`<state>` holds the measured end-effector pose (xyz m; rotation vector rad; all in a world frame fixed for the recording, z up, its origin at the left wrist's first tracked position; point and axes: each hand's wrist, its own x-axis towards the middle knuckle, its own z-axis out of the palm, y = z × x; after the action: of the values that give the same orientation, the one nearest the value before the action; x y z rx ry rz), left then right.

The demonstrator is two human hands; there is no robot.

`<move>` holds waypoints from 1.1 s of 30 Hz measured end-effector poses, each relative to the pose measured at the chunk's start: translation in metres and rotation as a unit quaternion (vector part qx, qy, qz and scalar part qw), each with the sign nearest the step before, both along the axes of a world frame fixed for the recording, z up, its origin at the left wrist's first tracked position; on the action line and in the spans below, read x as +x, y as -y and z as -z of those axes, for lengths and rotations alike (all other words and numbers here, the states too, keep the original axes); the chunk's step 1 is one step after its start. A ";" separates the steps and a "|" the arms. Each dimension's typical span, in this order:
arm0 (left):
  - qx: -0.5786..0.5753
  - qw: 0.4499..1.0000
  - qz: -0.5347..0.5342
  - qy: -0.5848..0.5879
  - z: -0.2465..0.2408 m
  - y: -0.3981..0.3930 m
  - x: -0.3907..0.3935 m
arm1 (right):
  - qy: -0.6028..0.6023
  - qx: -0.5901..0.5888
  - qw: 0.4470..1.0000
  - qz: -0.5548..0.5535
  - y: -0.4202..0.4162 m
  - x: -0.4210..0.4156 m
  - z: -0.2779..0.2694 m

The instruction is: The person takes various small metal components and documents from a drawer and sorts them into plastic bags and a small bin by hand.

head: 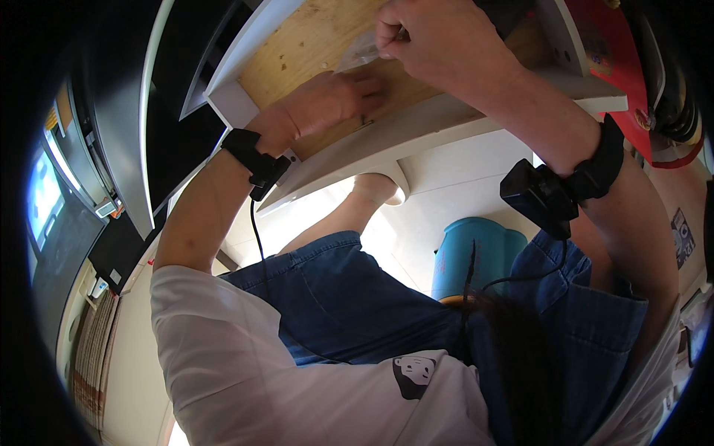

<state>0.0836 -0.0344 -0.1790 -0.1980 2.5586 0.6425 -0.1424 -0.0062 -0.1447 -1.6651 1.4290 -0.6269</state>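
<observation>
A white-sided drawer [357,146] with a plywood bottom [273,58] is pulled out before me. Inside it, my left hand [334,97] reaches low over the plywood with its fingers slightly apart. The fingertips are blurred, and I see nothing held in them. Close below these fingers lies a small thin dark item [365,122], too small to name. My right hand [435,42] is above the drawer, fingers curled in. A piece of clear plastic film [360,53], perhaps a bag, runs up to its fingertips and appears pinched there.
A dark object [507,17] sits at the drawer's far right, partly hidden. Below the drawer stands a blue cylindrical container [474,256] between my legs. Red material [613,72] hangs at the right. Black panels [184,83] stand at the left. Cabled black devices [538,192] are strapped to both wrists.
</observation>
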 end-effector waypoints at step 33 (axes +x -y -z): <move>-0.035 0.934 -0.350 -0.066 -0.071 0.009 -0.011 | 0.005 -0.094 0.995 0.028 -0.004 -0.001 0.004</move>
<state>0.0731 -0.0432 -0.1077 -1.1615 2.6118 0.8290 -0.1433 -0.0026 -0.1489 -1.7682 1.4500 -0.8208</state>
